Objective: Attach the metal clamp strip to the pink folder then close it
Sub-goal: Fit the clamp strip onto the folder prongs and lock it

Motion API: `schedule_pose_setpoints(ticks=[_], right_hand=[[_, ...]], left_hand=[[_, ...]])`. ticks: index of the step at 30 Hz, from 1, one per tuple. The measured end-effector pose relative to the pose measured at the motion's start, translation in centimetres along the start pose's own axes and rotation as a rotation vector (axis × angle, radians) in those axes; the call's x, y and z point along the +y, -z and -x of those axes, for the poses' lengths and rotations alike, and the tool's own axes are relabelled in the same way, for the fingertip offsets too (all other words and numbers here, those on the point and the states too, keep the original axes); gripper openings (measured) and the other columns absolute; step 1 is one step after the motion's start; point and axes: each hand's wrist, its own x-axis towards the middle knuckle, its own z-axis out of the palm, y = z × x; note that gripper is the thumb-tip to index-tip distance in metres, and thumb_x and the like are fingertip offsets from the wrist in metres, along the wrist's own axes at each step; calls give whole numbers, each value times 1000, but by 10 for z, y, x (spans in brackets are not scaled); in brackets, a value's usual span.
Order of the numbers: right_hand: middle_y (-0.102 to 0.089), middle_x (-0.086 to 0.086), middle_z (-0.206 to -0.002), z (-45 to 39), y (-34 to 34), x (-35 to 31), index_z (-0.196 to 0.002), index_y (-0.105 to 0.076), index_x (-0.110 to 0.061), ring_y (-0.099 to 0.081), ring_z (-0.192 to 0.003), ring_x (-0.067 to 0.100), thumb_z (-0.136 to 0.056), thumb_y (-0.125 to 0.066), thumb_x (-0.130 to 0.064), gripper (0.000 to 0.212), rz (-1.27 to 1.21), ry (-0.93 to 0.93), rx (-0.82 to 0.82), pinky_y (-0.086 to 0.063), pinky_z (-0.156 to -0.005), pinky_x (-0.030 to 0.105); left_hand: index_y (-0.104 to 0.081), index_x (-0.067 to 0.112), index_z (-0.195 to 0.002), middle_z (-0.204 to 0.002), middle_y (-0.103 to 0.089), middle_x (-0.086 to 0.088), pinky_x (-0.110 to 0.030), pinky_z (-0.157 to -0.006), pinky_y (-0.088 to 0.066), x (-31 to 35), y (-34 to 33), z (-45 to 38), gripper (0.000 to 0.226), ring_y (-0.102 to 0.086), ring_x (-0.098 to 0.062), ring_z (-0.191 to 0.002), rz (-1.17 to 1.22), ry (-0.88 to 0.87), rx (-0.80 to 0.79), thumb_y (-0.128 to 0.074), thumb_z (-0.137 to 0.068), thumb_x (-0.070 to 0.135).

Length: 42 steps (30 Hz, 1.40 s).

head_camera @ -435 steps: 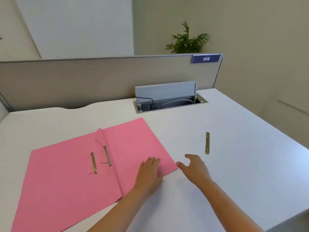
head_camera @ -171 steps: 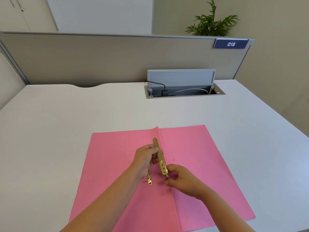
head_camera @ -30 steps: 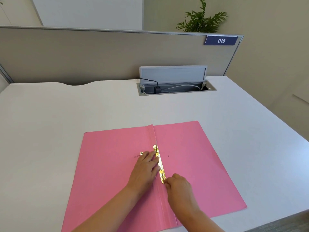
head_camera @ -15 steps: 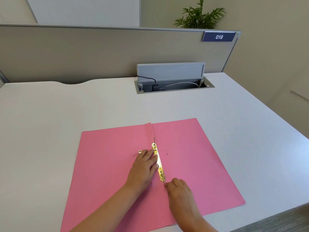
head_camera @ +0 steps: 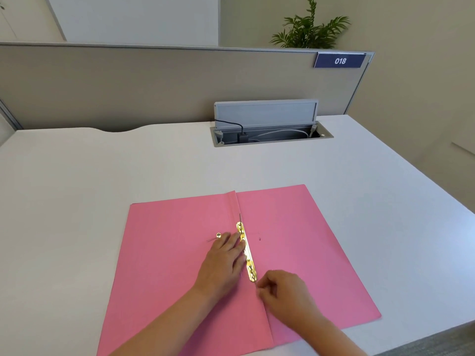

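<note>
While the pink folder (head_camera: 295, 253) lies open on the counter (head_camera: 102, 176), the metal clamp strip (head_camera: 247, 253) sits along its spine. Left hand (head_camera: 226, 260) presses flat beside it, grasping nothing; right hand (head_camera: 285, 291) pinches the near prong. Judged: securing unfinished, closing remains.

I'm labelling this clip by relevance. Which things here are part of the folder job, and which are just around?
In the job:
- pink folder, lying open
- metal clamp strip along its crease
- left hand flat beside the strip
- right hand at the strip's near end

Just around:
- open cable box
- desk sign 018
- plant
</note>
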Motion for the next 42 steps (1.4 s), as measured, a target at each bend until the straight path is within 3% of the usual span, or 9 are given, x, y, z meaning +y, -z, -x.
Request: schedule_pose_setpoints(ticks=[3, 5, 11, 16, 20, 23, 32, 38, 42], right_hand=[[-59, -7, -68, -29, 22, -5, -74, -66, -20, -51, -66, 9, -80, -65, -32, 14, -40, -49, -118, -40, -64, 24], [-57, -2, -71, -54, 31, -11, -81, -67, -10, -50, -72, 14, -85, -62, -27, 18, -92, -75, -83, -38, -66, 25], [-55, -1, -77, -113, 33, -26, -122, -57, -12, -51, -69, 12, -87, -60, -14, 35, -265, 7, -58, -44, -67, 23], [-57, -3, -81, -131, 31, -36, -105, -68, -12, -51, -70, 14, -86, -61, -10, 21, -224, 79, -140, -43, -46, 21], [-64, 4, -86, -136, 33, -33, -95, -70, -6, -57, -77, 18, -86, -60, -7, 14, -185, 96, -151, -55, -66, 38], [-66, 6, -84, -139, 34, -28, -93, -71, -2, -59, -79, 18, -83, -65, -8, 13, -201, 64, -85, -54, -81, 38], [-62, 4, -77, -144, 25, -28, -89, -71, -4, -57, -70, 19, -80, -70, -13, 13, -131, 3, -5, -44, -51, 20], [-59, -3, -73, -145, 21, -29, -89, -70, -6, -52, -59, 10, -83, -66, -13, 11, -50, 50, 20, -42, -49, 19], [-69, 4, -86, -145, 24, -34, -89, -71, -7, -58, -72, 14, -84, -63, -13, 11, 61, 124, 2, -51, -63, 27]], left_hand=[[-56, 11, -120, -134, -54, -7, -19, -103, -15, 3, 4, 1, 50, -27, -15, -119, -22, -42, 29, -32, -86, 39], [-60, 12, -109, -120, -63, -8, -24, -97, -22, 3, 4, 2, 38, -35, -17, -109, -69, -72, 52, -41, -86, 35], [-56, 20, -119, -131, -58, 1, -35, -107, -30, -2, -2, 4, 45, -42, -25, -124, -154, -11, 15, -41, -84, 46], [-48, 23, -129, -145, -43, 6, -39, -112, -23, -5, -1, 4, 58, -34, -28, -135, -150, 34, -52, -31, -84, 54], [-45, 25, -131, -148, -38, 8, -38, -113, -20, -7, -3, 4, 60, -27, -25, -138, -146, 50, -63, -28, -83, 57], [-49, 22, -127, -143, -44, 6, -38, -111, -23, -6, -2, 4, 58, -33, -27, -135, -143, 36, -43, -30, -83, 55], [-46, 23, -130, -145, -41, 7, -35, -113, -18, -4, 0, 5, 62, -28, -25, -137, -147, 43, -60, -26, -83, 57], [-48, 21, -128, -143, -44, 6, -38, -112, -22, -5, -1, 4, 59, -31, -27, -136, -137, 40, -52, -29, -84, 55], [-52, 20, -124, -138, -50, 4, -39, -109, -27, -5, -1, 4, 55, -38, -29, -132, -144, 23, -31, -33, -84, 53]])
